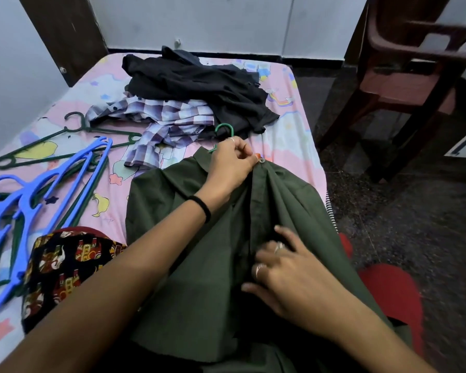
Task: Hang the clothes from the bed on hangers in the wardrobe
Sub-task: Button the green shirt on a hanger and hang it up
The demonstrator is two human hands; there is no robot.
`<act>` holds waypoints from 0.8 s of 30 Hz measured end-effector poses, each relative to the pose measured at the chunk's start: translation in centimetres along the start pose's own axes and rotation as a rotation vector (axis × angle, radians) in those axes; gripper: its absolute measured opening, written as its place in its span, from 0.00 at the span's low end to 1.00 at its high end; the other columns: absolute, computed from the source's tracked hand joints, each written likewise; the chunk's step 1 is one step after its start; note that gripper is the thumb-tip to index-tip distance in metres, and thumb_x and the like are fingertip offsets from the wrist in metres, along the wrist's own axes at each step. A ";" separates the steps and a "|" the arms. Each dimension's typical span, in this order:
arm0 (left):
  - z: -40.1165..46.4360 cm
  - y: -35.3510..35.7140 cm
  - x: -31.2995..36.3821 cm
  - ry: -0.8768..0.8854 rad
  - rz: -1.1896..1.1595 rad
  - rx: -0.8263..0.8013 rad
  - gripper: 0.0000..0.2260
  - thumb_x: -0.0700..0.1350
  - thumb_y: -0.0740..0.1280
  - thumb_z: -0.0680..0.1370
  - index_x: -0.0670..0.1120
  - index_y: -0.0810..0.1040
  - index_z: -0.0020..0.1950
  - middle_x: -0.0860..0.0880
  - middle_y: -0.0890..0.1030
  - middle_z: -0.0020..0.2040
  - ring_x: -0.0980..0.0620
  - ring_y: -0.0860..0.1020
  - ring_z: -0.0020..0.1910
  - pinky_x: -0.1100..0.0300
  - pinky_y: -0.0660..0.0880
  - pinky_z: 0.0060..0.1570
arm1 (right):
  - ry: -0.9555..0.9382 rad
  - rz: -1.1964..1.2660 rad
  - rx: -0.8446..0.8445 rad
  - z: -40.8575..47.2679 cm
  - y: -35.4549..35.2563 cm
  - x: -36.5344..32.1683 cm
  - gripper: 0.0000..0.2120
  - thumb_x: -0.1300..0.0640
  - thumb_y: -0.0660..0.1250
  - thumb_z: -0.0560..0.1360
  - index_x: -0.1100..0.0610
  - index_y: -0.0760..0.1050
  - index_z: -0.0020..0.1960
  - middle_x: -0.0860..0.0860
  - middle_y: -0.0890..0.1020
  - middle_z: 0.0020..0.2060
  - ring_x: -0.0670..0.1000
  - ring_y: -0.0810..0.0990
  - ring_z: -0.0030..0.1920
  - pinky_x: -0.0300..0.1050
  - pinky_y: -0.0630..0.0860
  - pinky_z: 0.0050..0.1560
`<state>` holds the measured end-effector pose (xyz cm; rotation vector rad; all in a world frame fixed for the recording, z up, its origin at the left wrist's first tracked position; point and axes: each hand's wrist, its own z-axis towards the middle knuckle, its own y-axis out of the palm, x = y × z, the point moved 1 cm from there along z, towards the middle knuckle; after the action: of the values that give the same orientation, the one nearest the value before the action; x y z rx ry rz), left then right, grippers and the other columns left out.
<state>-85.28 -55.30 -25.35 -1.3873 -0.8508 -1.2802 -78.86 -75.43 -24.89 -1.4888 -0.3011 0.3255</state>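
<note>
A dark green shirt (189, 265) lies spread on the near part of the bed (293, 146), with a green hanger's hook (223, 128) sticking out beyond its collar. My left hand (230, 165) pinches the shirt at the collar by the top button. My right hand (288, 273) lies on the shirt's front placket lower down, fingers bent against the cloth. Farther back on the bed lie a purple checked shirt (170, 119) and a heap of black clothes (199, 84).
Several blue hangers (24, 211) and dark green hangers (65, 141) lie on the bed's left side. A dark patterned cloth (65, 265) sits at the near left. A brown plastic chair (404, 76) stands on the speckled floor to the right.
</note>
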 end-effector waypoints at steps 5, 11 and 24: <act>0.0 1.4 -2.3 -0.063 0.048 -0.021 0.14 0.37 0.71 0.73 0.50 0.71 0.34 0.49 0.77 0.32 0.49 0.75 0.34 0.49 0.78 0.45 | -0.040 0.411 -0.522 -3.5 -2.8 -2.0 0.14 0.37 0.54 0.79 0.46 0.64 0.41 0.51 0.79 0.44 0.53 0.80 0.47 0.44 0.72 0.46; -1.3 2.8 -3.8 -0.125 0.014 -0.110 0.11 0.37 0.71 0.74 0.49 0.72 0.37 0.49 0.76 0.31 0.53 0.74 0.29 0.46 0.78 0.49 | 0.251 0.900 0.040 -1.5 -2.1 -0.1 0.10 0.47 0.66 0.76 0.50 0.73 0.38 0.43 0.75 0.29 0.39 0.73 0.32 0.35 0.68 0.35; -4.1 3.3 -5.4 -0.087 0.090 -0.198 0.10 0.37 0.72 0.72 0.51 0.77 0.37 0.47 0.81 0.34 0.54 0.76 0.34 0.49 0.78 0.51 | 0.983 0.298 0.018 4.9 8.2 3.1 0.19 0.45 0.61 0.78 0.61 0.72 0.56 0.58 0.79 0.56 0.63 0.78 0.56 0.51 0.73 0.49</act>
<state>-84.22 -59.31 -31.62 -1.6301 -0.7264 -1.2691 -78.14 -69.24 -32.82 -1.5038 0.7080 -0.1920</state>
